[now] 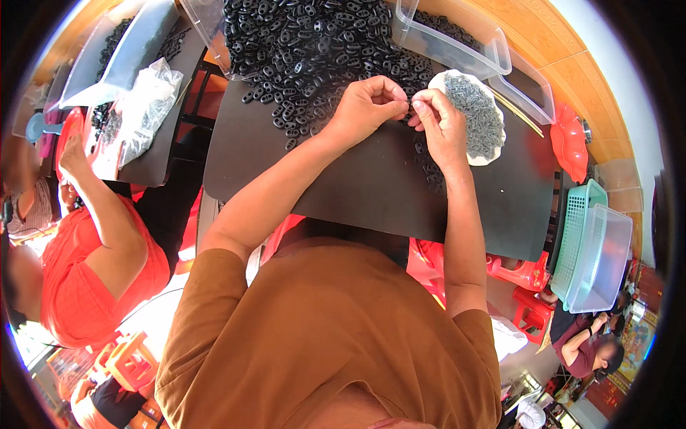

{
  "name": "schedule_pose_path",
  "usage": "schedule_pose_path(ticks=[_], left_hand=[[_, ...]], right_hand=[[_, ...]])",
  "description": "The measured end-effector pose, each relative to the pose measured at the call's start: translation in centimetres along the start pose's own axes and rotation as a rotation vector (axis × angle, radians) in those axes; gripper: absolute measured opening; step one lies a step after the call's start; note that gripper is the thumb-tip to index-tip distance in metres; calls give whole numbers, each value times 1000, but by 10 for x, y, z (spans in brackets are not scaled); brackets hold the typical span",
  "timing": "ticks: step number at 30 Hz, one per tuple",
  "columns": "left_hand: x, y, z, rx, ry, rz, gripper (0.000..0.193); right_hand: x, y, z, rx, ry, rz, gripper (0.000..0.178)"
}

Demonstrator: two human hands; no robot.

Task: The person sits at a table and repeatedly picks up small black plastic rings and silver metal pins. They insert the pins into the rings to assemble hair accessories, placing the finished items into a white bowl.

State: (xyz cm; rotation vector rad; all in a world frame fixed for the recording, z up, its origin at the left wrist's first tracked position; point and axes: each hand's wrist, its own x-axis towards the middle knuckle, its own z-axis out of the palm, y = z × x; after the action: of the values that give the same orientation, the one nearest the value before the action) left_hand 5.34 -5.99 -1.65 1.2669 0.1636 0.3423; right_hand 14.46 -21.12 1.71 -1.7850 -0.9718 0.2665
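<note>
Both of my hands meet above the dark table (343,193), fingertips almost touching. My left hand (366,113) is closed in a pinch of thumb and forefinger. Pinched too, my right hand (441,123) faces it from the right. A tiny dark bit shows between the fingertips, too small and covered to name. Beyond the hands spreads a big heap of black oval plastic pieces (307,46) with two holes each. A few more black pieces (430,171) lie beside my right wrist. Just right of that hand, a white bowl (486,161) holds many small greyish, see-through pieces (473,114).
Clear plastic bins (457,53) stand at the far right edge, near thin yellowish sticks (520,114) and a red scalloped dish (569,143). A green basket (575,236) stands right of the table. At left, a person in red (100,264) sits by another table with a plastic bag (151,100).
</note>
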Motion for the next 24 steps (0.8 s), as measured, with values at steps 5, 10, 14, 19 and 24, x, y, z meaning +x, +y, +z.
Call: schedule_pose_path(ticks=[5, 10, 14, 19, 24], left_hand=[[0, -4, 2, 3, 7, -11, 7], [-2, -1, 4, -6, 27, 17, 7], [-1, -4, 4, -42, 37, 15, 6], [-6, -4, 8, -83, 26, 22, 9], [-50, 20, 3, 386, 3, 186, 20]], right_hand=[[0, -2, 4, -149, 4, -74, 13], [-1, -2, 5, -169, -6, -43, 11], [-1, -6, 8, -2, 52, 24, 14], [-2, 6, 5, 238, 2, 132, 16], [-6, 1, 1, 275, -80, 149, 11]])
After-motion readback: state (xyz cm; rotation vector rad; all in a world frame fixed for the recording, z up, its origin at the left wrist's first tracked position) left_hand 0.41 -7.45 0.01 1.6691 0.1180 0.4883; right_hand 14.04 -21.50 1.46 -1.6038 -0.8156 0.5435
